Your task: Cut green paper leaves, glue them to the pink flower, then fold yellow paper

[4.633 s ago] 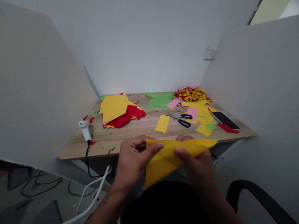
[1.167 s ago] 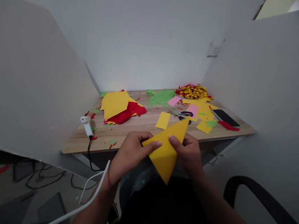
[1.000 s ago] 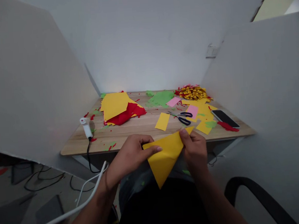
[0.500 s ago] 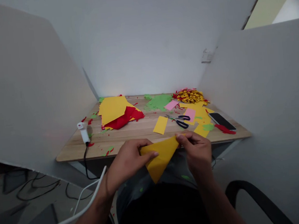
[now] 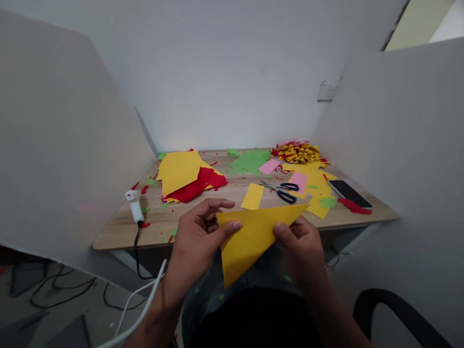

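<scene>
A yellow paper triangle point(image 5: 250, 243) is stretched between my two hands, just in front of the table's near edge. Its long top side runs almost level, with one corner pointing down at the left and another out to the right. My left hand point(image 5: 200, 233) pinches the left side, thumb on the near face and index finger raised over the top edge. At the lower right edge, my right hand point(image 5: 301, 246) grips the paper with the thumb in front. The fingers behind the sheet are partly hidden. Beyond it lies a small yellow paper rectangle point(image 5: 252, 196) beside dark-handled scissors point(image 5: 285, 192).
Yellow sheets point(image 5: 178, 170) with red paper point(image 5: 194, 185) lie at the table's left. Green paper point(image 5: 251, 161) and a pile of folded yellow pieces point(image 5: 299, 153) sit at the back. A phone point(image 5: 349, 193) is at right, a corded white tool point(image 5: 135, 205) at left.
The yellow paper has turned, its top edge now level and its right corner free. My right hand has moved from that corner to the lower right edge. My left index finger has lifted.
</scene>
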A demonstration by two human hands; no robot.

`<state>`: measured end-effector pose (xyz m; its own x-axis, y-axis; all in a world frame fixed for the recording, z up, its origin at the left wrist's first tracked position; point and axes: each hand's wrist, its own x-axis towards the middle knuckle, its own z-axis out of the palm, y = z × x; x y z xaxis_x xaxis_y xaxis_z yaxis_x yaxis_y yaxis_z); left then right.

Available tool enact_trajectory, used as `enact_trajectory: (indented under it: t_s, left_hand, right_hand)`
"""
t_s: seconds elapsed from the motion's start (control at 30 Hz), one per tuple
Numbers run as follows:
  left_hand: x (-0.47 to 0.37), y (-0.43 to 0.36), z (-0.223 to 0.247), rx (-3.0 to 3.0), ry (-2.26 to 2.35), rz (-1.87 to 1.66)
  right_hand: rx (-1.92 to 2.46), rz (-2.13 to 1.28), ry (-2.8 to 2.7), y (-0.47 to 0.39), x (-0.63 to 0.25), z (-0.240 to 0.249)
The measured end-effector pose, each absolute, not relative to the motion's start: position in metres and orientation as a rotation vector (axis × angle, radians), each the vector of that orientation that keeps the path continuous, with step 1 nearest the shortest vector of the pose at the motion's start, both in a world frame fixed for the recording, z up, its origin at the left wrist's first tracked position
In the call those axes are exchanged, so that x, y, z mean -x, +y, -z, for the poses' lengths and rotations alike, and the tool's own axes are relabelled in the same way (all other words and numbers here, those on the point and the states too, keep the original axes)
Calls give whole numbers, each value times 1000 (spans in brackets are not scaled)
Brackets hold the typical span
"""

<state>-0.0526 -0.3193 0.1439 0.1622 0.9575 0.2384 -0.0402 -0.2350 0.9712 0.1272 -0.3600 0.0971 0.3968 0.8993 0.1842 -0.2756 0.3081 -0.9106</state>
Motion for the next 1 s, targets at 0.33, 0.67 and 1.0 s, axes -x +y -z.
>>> enact_trajectory:
  t_s: [0.33, 0.67, 1.0]
  left_hand:
    - [52, -323, -142, -1350, 919, -1227]
    - [50, -320, -143, -1201, 883, -1190]
    - [50, -324, -144, -1177, 928, -1179]
  right_hand:
    - [1025, -970, -802, -365, -116, -105]
    - [1045, -974, -795, -367, -118, -108]
    - [1036, -961, -740, -368, -120, -99]
